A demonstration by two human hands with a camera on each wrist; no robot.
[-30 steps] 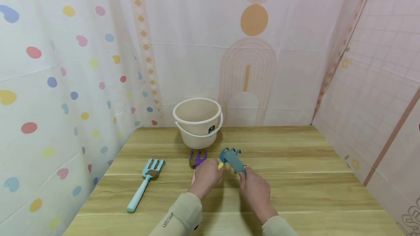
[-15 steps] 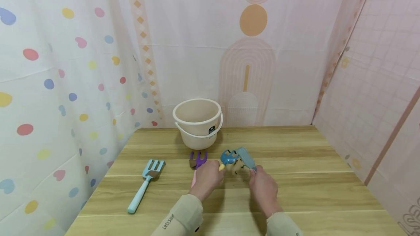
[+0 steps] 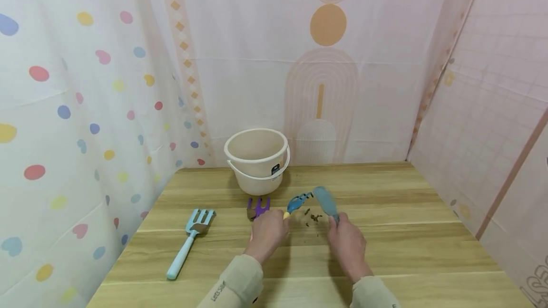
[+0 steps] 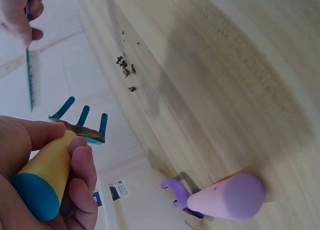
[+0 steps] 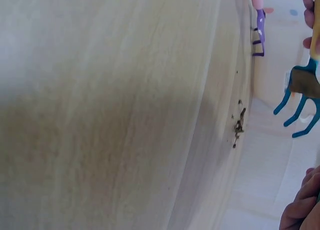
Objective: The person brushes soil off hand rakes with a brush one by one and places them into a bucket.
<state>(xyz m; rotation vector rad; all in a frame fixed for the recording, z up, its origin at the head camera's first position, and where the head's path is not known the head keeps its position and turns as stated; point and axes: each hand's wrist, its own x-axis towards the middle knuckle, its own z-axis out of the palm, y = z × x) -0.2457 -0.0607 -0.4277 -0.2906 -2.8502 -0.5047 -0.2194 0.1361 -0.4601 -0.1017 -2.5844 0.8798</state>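
My left hand point(image 3: 268, 233) grips the yellow handle point(image 4: 52, 165) of a small blue rake point(image 3: 298, 202), whose tines point right above the table; a brown patch point(image 4: 82, 130) lies across its head. In my right hand point(image 3: 347, 245) is a flat blue-grey tool point(image 3: 326, 200), raised beside the rake's tines; the left wrist view shows bristles or teeth along its edge. Brown crumbs point(image 3: 316, 217) lie on the wood between the hands. Behind my left hand rests a purple rake point(image 3: 259, 207) with a pink handle point(image 4: 225, 196), partly hidden in the head view.
A cream bucket point(image 3: 257, 175) with its handle down stands behind the purple rake. To the left lies a light blue fork point(image 3: 182, 255) with a brown patch on its head. Patterned curtains point(image 3: 239, 84) hang around the wooden table point(image 3: 406, 251).
The flat tool has moved right and away from over the rake's head, with my right hand. The rake has tilted in my left hand, and the brown crumbs show more plainly.
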